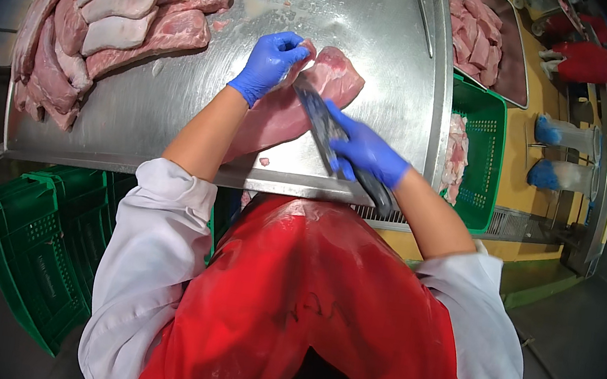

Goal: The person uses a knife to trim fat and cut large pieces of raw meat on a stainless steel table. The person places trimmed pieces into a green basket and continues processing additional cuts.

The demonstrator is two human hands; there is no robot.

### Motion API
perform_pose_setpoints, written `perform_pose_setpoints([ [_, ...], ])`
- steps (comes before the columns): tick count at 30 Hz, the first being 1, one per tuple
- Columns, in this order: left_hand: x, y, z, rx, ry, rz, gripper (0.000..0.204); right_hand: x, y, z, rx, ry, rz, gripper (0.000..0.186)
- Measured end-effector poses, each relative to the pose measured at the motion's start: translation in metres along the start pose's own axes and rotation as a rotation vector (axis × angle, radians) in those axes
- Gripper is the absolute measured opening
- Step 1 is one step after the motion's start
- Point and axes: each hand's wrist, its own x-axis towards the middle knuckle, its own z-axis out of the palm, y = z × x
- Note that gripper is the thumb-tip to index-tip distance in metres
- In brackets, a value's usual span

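A long pink cut of raw meat (pixel 279 123) lies slantwise on the steel table in front of me. My left hand (pixel 266 68), in a blue glove, is closed in a pinch on a strip of meat (pixel 303 53) at the cut's upper left side. Gloved in blue too, my right hand (pixel 371 155) grips a knife (pixel 317 118) with a dark handle. Its blade points up and to the left, with the tip against the meat close to my left fingers. A small meat scrap (pixel 264 161) sits near the table's front edge.
Large slabs of meat (pixel 178 35) are piled at the table's left. To the right stand a metal tray (pixel 516 60) of meat pieces and a green crate (pixel 485 160) with pale trimmings. Another long thin tool (pixel 423 17) lies at the far right. Green crates (pixel 43 247) stand below, left.
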Motion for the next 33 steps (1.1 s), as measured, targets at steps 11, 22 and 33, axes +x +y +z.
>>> perform_pose_setpoints([
  [11, -0.057, 0.026, -0.055, -0.387, 0.195, 0.141, 0.009, 0.004, 0.003, 0.053, -0.368, -0.113, -0.047, 0.078],
  [22, -0.316, 0.107, -0.193, -0.141, 0.466, 0.148, 0.022, 0.054, 0.008, 0.116, -0.062, -0.285, -0.044, 0.076],
  [33, -0.238, -0.041, -0.098, 1.177, 0.133, 0.150, 0.058, 0.112, 0.022, 0.106, -0.689, 0.502, -0.173, 0.084],
])
